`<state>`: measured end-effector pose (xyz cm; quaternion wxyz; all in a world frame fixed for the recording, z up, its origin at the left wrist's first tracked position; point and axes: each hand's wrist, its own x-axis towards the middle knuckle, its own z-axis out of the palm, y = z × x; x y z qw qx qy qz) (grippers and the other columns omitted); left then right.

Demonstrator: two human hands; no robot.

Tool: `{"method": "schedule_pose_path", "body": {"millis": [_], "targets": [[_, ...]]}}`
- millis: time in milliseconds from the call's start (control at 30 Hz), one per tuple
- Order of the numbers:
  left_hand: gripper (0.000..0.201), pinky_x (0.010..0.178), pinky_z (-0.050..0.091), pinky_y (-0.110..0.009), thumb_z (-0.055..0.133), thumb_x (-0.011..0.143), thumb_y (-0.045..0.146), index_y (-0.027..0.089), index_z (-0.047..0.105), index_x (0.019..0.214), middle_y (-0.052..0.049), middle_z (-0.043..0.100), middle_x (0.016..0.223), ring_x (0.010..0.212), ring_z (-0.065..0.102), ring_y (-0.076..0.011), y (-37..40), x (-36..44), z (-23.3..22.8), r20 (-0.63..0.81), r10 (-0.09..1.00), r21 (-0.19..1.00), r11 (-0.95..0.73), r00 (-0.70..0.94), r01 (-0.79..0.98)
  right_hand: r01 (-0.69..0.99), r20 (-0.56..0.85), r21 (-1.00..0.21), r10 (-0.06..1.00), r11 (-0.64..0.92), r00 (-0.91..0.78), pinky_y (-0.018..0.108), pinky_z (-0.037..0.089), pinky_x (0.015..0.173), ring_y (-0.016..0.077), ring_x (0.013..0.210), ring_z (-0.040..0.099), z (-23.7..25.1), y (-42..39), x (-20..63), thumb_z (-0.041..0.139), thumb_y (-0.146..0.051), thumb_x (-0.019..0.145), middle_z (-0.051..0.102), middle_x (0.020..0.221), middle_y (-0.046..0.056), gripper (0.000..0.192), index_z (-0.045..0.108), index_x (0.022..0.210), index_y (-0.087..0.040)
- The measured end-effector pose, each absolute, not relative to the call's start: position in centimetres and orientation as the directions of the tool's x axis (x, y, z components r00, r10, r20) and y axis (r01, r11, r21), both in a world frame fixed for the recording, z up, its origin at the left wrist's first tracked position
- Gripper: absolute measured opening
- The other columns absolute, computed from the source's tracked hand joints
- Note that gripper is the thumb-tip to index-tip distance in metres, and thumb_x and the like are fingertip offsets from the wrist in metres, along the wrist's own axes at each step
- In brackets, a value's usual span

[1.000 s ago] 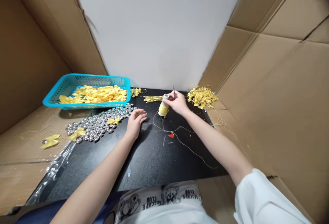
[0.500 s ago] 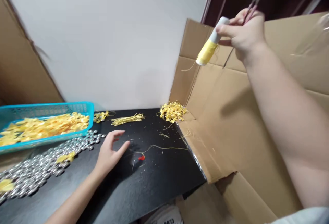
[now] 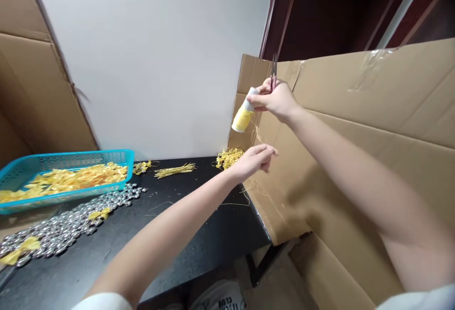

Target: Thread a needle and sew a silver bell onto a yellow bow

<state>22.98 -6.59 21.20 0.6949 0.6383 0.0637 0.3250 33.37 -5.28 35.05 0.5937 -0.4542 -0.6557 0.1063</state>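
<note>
My right hand (image 3: 279,101) is raised in front of the cardboard and closed on a spool of yellow thread (image 3: 242,119), which tilts with its wound end down. The same hand also keeps hold of a slim two-pronged tool with a pink part (image 3: 274,70), like tweezers, its prongs pointing up. Below the spool is my left hand (image 3: 258,158), fingers drawn together and index finger pointing right. Loose thread (image 3: 257,133) hangs from the spool down to these fingers, which seem to pinch it; the exact grip is hidden.
A blue basket (image 3: 130,163) of yellow petal-like pieces stands at left, behind silver beads (image 3: 67,224). Gold wire stems (image 3: 175,170) and a yellow pile (image 3: 227,157) lie on the black table (image 3: 227,239). Cardboard (image 3: 355,158) walls the right side.
My left hand has risen from the table towards the right and its fingers have closed near the hanging thread. My right hand with the spool appears lower and further left; the view has shifted too.
</note>
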Motion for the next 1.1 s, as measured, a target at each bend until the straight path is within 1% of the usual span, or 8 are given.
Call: {"method": "schedule_pose_path", "body": {"millis": [167,333,500,667,800,900,1000,1100], "targets": [[0.033,0.049,0.024,-0.024,0.065,0.085,0.034,0.017,0.052,0.059,0.003,0.039,0.055,0.052,0.031,-0.0098,-4.1,15.8,22.0,0.52,0.671,0.854,-0.432,0.528,-0.291,0.558,0.577,-0.693,0.816,0.457,0.049,0.033,0.06,0.064,0.0155,0.067,0.06,32.3,-7.9,35.3,0.088,-0.008,0.044,0.05,0.06,-0.005,0.057,0.035,0.057,-0.023],[0.038,0.049,0.021,-0.025,0.064,0.085,0.034,0.019,0.047,0.054,0.004,0.035,0.051,0.05,0.027,-0.0107,1.0,14.9,22.2,0.454,0.737,0.886,-0.433,0.501,-0.165,0.207,0.25,-0.937,0.956,0.28,-0.156,0.029,0.058,0.055,0.0194,0.073,0.066,31.1,-10.9,35.4,0.091,-0.025,0.049,0.056,0.065,-0.002,0.059,0.033,0.059,-0.022],[0.046,0.054,0.028,-0.026,0.058,0.087,0.047,0.021,0.04,0.054,0.003,0.037,0.054,0.055,0.034,-0.0133,-5.4,22.1,16.5,0.476,0.64,0.867,-0.458,0.603,-0.198,-0.02,0.46,-0.885,0.879,0.465,0.126,0.03,0.059,0.069,0.017,0.083,0.066,30.5,-8.3,35.8,0.087,-0.031,0.056,0.06,0.073,-0.003,0.059,0.029,0.061,-0.023],[0.035,0.055,0.021,-0.03,0.056,0.089,0.034,0.021,0.041,0.06,0.003,0.038,0.055,0.051,0.029,-0.0123,-10.4,22.5,16.9,0.598,0.361,0.676,-0.707,0.715,-0.209,0.486,0.64,-0.751,0.676,0.447,0.366,0.028,0.057,0.067,0.0152,0.076,0.062,28.6,-6.7,40.5,0.086,-0.014,0.047,0.06,0.069,-0.002,0.058,0.03,0.054,-0.022],[0.035,0.056,0.018,-0.028,0.064,0.084,0.027,0.021,0.043,0.056,0.003,0.034,0.052,0.052,0.026,-0.0126,-2.8,21.5,21.9,0.752,0.553,0.631,-0.762,0.358,-0.148,0.447,0.292,-0.865,0.953,0.228,0.079,0.028,0.055,0.055,0.0166,0.065,0.062,27.0,-8.6,42.5,0.09,-0.021,0.043,0.058,0.063,-0.001,0.059,0.032,0.053,-0.021],[0.04,0.055,0.013,-0.027,0.073,0.071,0.016,0.02,0.042,0.047,0.005,0.028,0.045,0.049,0.019,-0.0115,1.1,22.6,20.7,0.573,0.651,0.767,-0.64,0.498,-0.046,0.113,0.323,-0.941,0.946,0.319,0.014,0.029,0.058,0.062,0.0171,0.075,0.065,26.3,-8.2,42.7,0.09,-0.037,0.05,0.058,0.069,-0.002,0.063,0.029,0.057,-0.022],[0.035,0.053,0.015,-0.026,0.081,0.053,0.007,0.021,0.05,0.045,0.004,0.037,0.043,0.045,0.024,-0.0101,-0.6,23.4,17.2,0.518,0.543,0.762,-0.644,0.661,-0.067,0.072,0.508,-0.857,0.811,0.51,0.291,0.028,0.059,0.067,0.0134,0.074,0.062,25.5,-5.9,43.5,0.089,-0.038,0.051,0.052,0.065,-0.005,0.066,0.026,0.057,-0.022],[0.025,0.054,0.021,-0.027,0.081,0.061,0.015,0.022,0.058,0.055,0.001,0.048,0.051,0.05,0.034,-0.0116,-2.2,23.5,17.3,0.529,0.274,0.689,-0.691,0.803,-0.218,0.35,0.482,-0.858,0.825,0.376,0.295,0.027,0.056,0.06,0.0116,0.064,0.057,23.9,-3.9,44.6,0.091,-0.022,0.044,0.049,0.059,-0.006,0.062,0.03,0.053,-0.022]]}}
